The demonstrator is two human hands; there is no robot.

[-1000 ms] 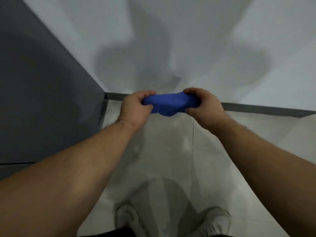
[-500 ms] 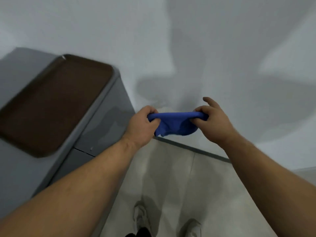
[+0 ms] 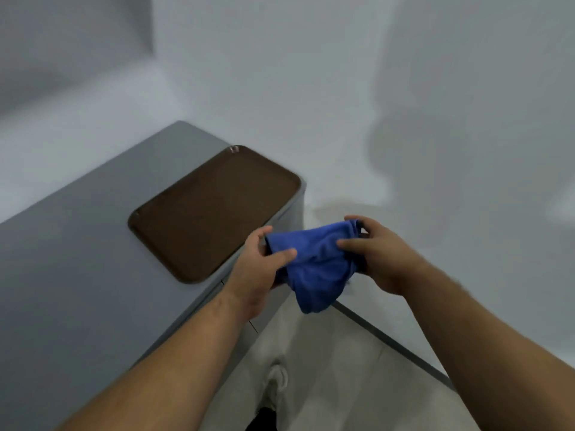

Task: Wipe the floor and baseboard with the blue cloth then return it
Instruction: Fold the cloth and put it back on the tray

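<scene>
The blue cloth [image 3: 317, 269] hangs bunched in the air between both hands, just right of the grey cabinet's corner. My left hand [image 3: 261, 269] grips its left side, thumb on top. Its right side is pinched by my right hand [image 3: 378, 256]. A loose fold droops below the hands. The dark grey baseboard [image 3: 392, 340] runs diagonally along the white wall at lower right. The pale tiled floor [image 3: 348, 368] lies beneath the cloth.
A grey cabinet [image 3: 77, 275] fills the left side, with a brown tray [image 3: 214, 213] lying flat on its top near the right edge. White walls meet in a corner behind. One light shoe [image 3: 277, 387] shows on the floor below.
The view has risen and swung left, bringing the cabinet top and tray into full sight. Both hands have lifted the cloth upward and let it spread looser.
</scene>
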